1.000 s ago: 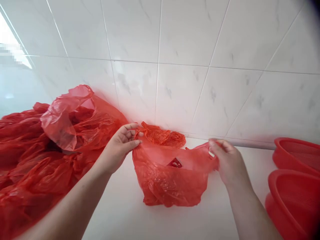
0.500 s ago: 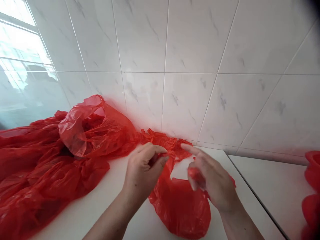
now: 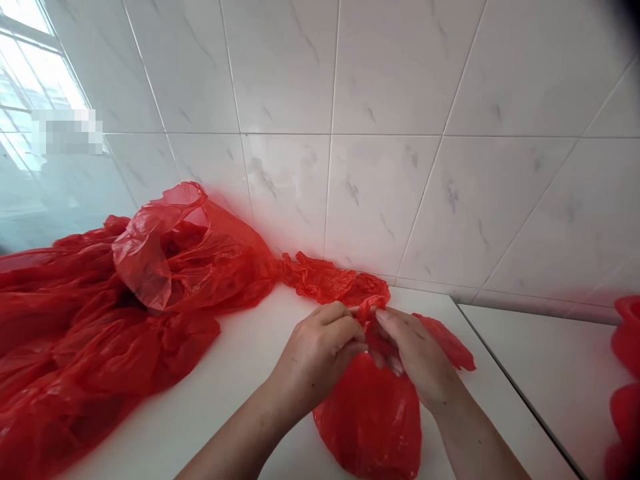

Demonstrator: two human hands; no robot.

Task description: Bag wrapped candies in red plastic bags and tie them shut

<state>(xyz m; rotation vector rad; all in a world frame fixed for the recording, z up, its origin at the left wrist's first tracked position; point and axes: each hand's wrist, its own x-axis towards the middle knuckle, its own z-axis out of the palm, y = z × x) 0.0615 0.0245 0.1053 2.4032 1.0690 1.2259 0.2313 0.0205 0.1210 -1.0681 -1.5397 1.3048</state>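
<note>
Left hand (image 3: 320, 353) and right hand (image 3: 415, 353) both on the gathered neck of the red bag (image 3: 373, 427), meeting right of centre over the counter (image 3: 240, 387); left fingers curled in around the plastic, knuckles up, fingertips hidden; right hand pinches the same neck from the other side, thumb on top, fingers folded under; a twisted loop (image 3: 371, 310) of red film pokes up between the two; can't tell if it's knotted; bag body hangs rounded below the hands toward the bottom edge of view, surface creased and shiny, contents can't be made out; red flap (image 3: 445, 343) sticks out past the right hand on its far side, lying on the counter; can't tell whether it joins the bag; just beyond the hands, crumpled red film (image 3: 325, 277) lies along the foot of the tiled wall (image 3: 390, 80); big heap of red bags (image 3: 150, 320) fills the left side, one pale mouth standing open on top, well apart from the right hand; dark seam (image 3: 505, 377) runs across the white surface at right; red containers (image 3: 627, 407) cut off by the right edge; bright window reflection (image 3: 40, 67) on the tiles, upper left
</note>
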